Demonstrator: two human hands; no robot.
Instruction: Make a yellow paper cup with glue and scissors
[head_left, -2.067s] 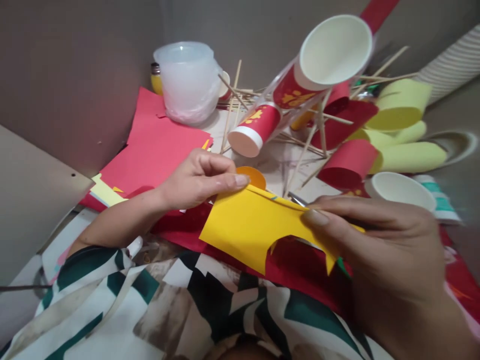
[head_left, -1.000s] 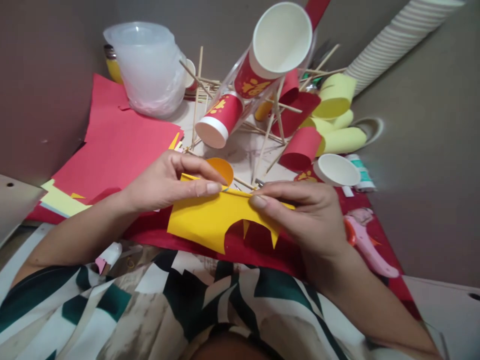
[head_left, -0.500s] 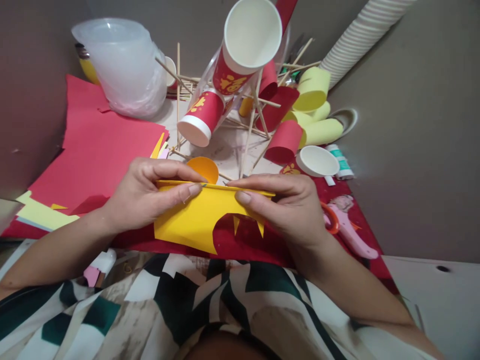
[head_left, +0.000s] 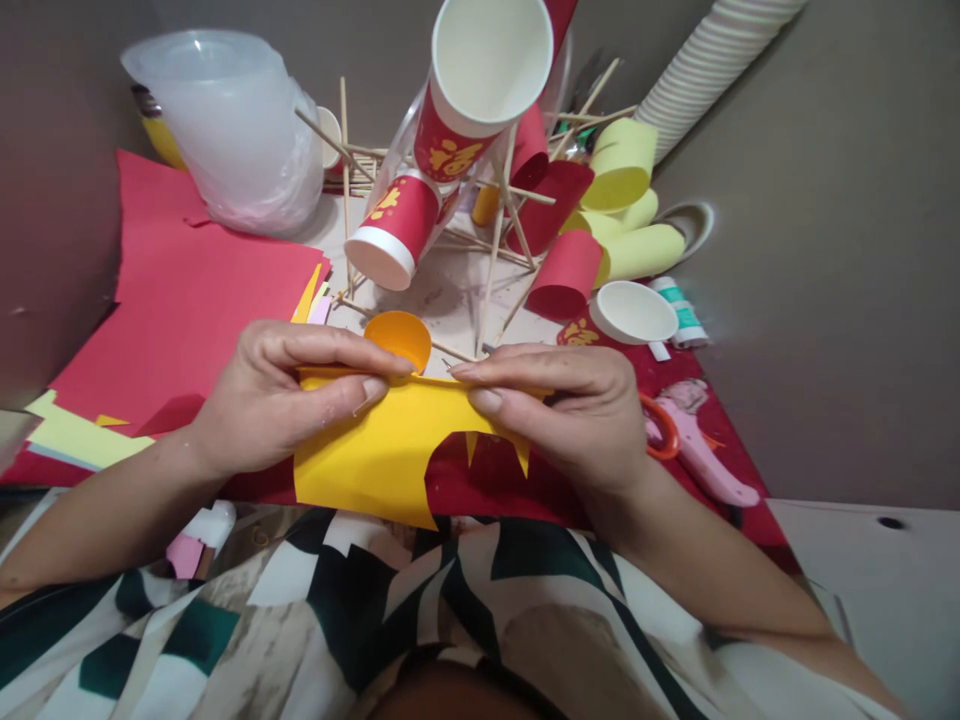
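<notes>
Between both hands hangs a sheet of yellow paper [head_left: 360, 450] with a rounded cut-out and pointed scraps at its lower right. My left hand [head_left: 292, 395] pinches its folded top edge, thumb in front and fingers behind. On the right part of the same edge, my right hand [head_left: 570, 405] grips with thumb and forefinger. Just behind the fold is an orange paper piece [head_left: 401, 338] with a rounded outline. A thin dark tip shows by the right fingertips; I cannot tell what it belongs to.
Red paper sheets [head_left: 187, 300] lie at left, near a plastic tub [head_left: 225, 130]. Red paper cups [head_left: 397, 220] and wooden sticks [head_left: 491, 250] stand behind the hands. At right are yellow paper tubes [head_left: 645, 255], a white-mouthed cup [head_left: 634, 312], orange-handled scissors [head_left: 664, 430] and a pink tool [head_left: 709, 455].
The yellow paper has tilted a little, its left side now lower and its face more toward me. My left hand has shifted slightly left. Both hands keep hold.
</notes>
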